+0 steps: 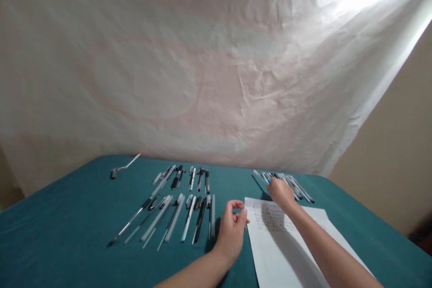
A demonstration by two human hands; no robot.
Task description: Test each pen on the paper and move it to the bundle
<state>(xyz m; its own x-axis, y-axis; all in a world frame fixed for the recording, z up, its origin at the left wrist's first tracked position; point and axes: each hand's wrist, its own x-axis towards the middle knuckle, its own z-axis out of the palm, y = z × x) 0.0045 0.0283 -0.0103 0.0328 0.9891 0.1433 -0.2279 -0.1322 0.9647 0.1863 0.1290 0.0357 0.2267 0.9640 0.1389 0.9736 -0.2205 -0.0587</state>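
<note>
R hand (281, 192), fingers closed, seems to pinch a slim pale pen w/ a light-blue part (261, 177) at the L end of the far-R row, just past the paper's top edge. L hand (232, 229) loosely curled, thumb apart, no pen visible in it, at the paper's L edge; can't tell if a fingertip presses it.

Under R forearm: white sheet w/ handwriting near top (270, 252). Beyond: tight row of slim dark & clear pens (301, 189).

To do it well, I'd say: light pinch nr pen's middle, keep it parallel w/ neighbours, low wrist so the row isn't nudged; L fingertips could steady the sheet, sleeve-side forearm clear of it.

Further L: two rows of clear/black pen parts (157, 218), dark-green cloth (67, 243) under all.
</note>
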